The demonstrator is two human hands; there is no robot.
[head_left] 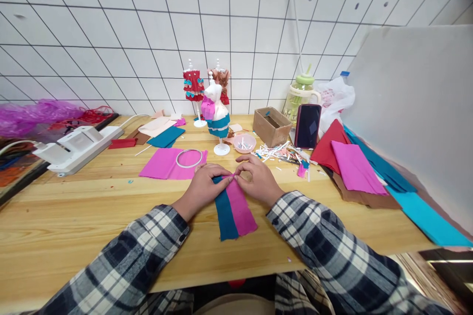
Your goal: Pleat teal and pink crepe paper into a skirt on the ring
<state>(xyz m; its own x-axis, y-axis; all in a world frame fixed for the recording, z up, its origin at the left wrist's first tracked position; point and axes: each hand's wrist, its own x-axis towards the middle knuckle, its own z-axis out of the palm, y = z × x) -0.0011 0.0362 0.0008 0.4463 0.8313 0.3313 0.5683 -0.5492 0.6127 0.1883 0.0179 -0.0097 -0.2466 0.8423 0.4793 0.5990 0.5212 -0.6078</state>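
A strip of crepe paper, teal on its left side and magenta on its right, lies on the table in front of me. My left hand pinches its far edge between thumb and fingers. Close beside it, my right hand pinches the same edge at the magenta corner. Just beyond my hands stands a small white dress form wearing a white, pink and teal paper dress. Left of it, a silver ring rests on a flat magenta paper sheet.
Two more dressed forms stand behind, one in a red dress. A pink dish, cardboard box, phone and green-lidded bottle sit back right. Folded papers lie right; a power strip lies left.
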